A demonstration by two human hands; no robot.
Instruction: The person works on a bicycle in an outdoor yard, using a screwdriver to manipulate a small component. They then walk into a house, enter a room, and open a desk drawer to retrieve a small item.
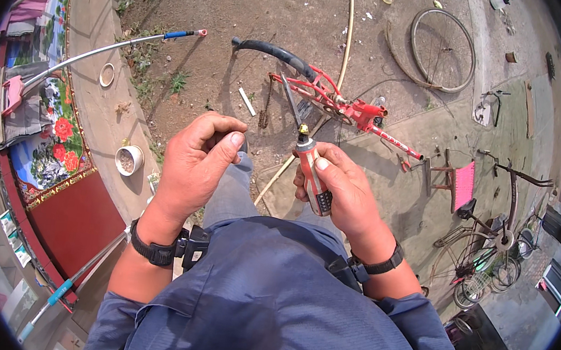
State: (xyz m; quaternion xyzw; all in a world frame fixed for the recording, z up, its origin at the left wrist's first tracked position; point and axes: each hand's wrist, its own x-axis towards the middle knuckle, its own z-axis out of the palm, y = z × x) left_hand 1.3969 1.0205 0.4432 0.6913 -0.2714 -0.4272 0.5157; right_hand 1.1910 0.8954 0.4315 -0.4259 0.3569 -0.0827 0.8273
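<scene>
Right hand (349, 188) wraps a red, white and black tube (309, 171), thumb on its side, yellowish tip (303, 131) beyond the grip. Left hand (195, 158) sits apart, thumb near curled fingers; cannot tell whether it pinches anything. Fingers hide part of the tube; tip's detail unclear.

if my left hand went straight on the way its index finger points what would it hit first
Probably the red-and-black item gripped in the right hand, across the gap to the right; depth is unclear, so the left hand might pass above or below it.
</scene>
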